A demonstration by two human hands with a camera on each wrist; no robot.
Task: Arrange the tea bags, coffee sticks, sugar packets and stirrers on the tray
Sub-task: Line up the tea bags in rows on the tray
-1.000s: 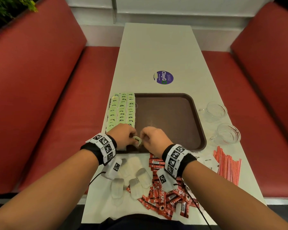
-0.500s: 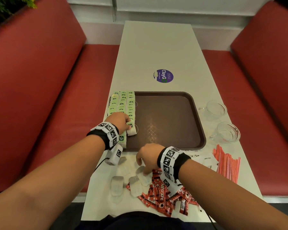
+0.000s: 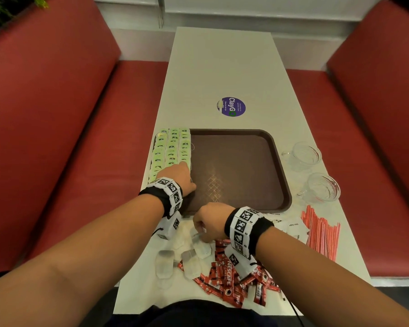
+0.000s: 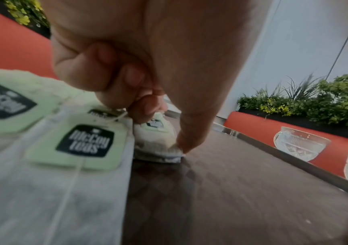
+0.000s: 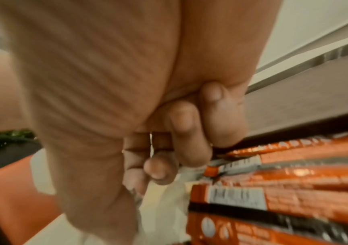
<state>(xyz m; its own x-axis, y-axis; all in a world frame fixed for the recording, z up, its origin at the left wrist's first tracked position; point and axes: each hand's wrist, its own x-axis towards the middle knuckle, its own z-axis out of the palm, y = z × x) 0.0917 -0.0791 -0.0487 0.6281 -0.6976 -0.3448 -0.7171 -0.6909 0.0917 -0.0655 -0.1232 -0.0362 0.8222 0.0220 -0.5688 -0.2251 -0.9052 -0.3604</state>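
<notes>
A brown tray (image 3: 246, 175) lies mid-table, with rows of green-tagged tea bags (image 3: 172, 147) along its left side. At the near end of those rows, my left hand (image 3: 183, 166) pinches a tea bag (image 4: 156, 145) between thumb and curled fingers, low on the tray floor (image 4: 231, 182). My right hand (image 3: 202, 232) is in front of the tray, fingers curled, and pinches a loose tea bag (image 5: 168, 199) from the pile (image 3: 189, 258). Red coffee sticks (image 3: 229, 277) lie under my right wrist. White sugar packets (image 3: 291, 227) and red-striped stirrers (image 3: 321, 232) lie to the right.
Two glass cups (image 3: 305, 154) (image 3: 324, 187) stand right of the tray. A purple sticker (image 3: 232, 106) marks the table beyond it. Red bench seats (image 3: 80, 149) flank the table on both sides. The tray's right part holds nothing.
My left hand carried a tea bag from the tray's near edge to the end of the rows. My right hand drew back to the loose pile and took hold of a tea bag.
</notes>
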